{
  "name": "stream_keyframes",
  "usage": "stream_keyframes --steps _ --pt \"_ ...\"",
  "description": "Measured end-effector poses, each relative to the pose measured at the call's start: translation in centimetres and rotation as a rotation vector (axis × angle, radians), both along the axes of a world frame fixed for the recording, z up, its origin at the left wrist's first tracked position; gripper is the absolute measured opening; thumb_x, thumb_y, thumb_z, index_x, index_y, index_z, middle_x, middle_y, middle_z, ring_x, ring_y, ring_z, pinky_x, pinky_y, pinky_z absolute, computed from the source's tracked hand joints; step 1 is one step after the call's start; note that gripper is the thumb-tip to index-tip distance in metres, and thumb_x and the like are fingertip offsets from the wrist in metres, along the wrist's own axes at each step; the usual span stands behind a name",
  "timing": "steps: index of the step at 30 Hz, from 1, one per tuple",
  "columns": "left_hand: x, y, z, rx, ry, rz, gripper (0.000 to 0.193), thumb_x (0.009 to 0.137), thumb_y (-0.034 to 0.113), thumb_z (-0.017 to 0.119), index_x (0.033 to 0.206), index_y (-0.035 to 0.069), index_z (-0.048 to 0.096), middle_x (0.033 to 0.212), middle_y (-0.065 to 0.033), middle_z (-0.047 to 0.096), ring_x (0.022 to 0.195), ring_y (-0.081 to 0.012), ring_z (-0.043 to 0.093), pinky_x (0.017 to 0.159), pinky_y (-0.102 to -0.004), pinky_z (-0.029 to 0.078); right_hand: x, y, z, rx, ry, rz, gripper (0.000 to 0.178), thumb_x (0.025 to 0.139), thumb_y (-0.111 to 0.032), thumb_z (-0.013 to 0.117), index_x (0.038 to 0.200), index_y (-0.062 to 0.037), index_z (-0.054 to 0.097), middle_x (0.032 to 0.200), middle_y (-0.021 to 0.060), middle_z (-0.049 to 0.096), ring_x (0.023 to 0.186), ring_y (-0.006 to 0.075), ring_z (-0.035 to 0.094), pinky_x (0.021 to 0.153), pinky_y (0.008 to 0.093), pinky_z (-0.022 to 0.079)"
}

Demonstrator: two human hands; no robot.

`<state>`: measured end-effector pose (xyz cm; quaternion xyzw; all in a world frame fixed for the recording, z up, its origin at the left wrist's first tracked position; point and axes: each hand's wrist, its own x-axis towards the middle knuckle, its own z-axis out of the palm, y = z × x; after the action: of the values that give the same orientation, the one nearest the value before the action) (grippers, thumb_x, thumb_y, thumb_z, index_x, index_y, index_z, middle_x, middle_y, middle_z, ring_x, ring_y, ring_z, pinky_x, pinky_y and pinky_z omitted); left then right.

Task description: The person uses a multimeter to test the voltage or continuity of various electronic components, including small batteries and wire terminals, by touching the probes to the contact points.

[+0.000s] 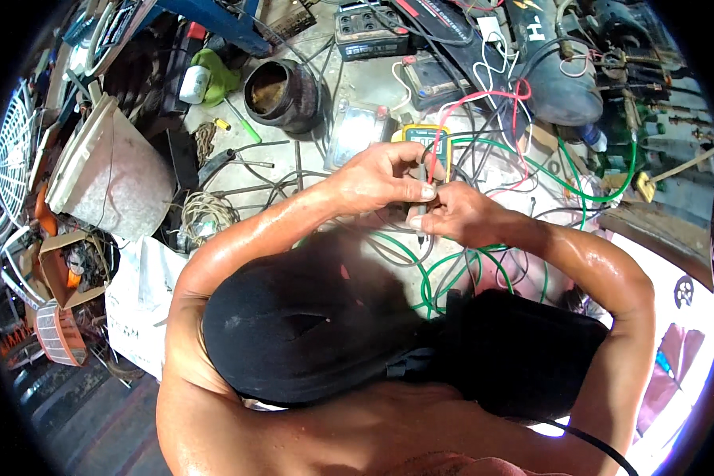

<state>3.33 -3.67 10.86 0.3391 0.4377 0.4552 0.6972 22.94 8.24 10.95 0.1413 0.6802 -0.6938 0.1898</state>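
Both my hands meet over the floor, just below a yellow multimeter (pixel 439 140) with a lit display. My left hand (pixel 379 179) is closed, thumb and fingers pinching the upper part of a slim dark multimeter probe (pixel 422 176). Its lower part sits between the bent fingers of my right hand (pixel 462 216), also closed. A red test lead (pixel 484 94) loops down from the upper right to my fingers. Partly covered by my grip, the probe's tip cannot be made out clearly. Green cable (pixel 430 285) lies coiled under my hands.
Batteries (pixel 370 33) and a round dark pot (pixel 283 95) stand beyond my hands. A large grey cylinder (pixel 559 71) lies at upper right. To the left are a white bucket (pixel 115 178), a cardboard box (pixel 59 270) and a white sack (pixel 144 297). Loose cables cross the floor.
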Motion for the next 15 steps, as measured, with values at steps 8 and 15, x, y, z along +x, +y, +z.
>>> stream_keyframes --steps 8,15 --pt "-0.9 0.0 -1.1 -0.003 0.045 0.008 0.022 0.097 0.013 0.073 0.115 0.003 0.065 0.1 0.0009 0.068 0.092 -0.0073 0.061 0.082 -0.0266 0.052 -0.4 1.5 0.2 0.297 0.192 0.095 0.028 0.095 -0.024 0.07 0.107 -0.0003 0.074 0.096 0.0071 0.064 0.088 0.0134 0.059 0.075 0.0294 0.05" --pt "-0.8 0.1 -1.1 -0.01 0.004 0.011 0.02 0.097 0.014 0.073 0.113 0.003 0.065 0.101 0.0005 0.068 0.095 -0.0082 0.062 0.083 -0.0276 0.053 -0.6 1.6 -0.6 0.319 0.434 0.044 0.027 0.097 -0.018 0.069 0.112 0.0029 0.074 0.11 0.0147 0.065 0.103 0.0179 0.064 0.08 0.0317 0.054"
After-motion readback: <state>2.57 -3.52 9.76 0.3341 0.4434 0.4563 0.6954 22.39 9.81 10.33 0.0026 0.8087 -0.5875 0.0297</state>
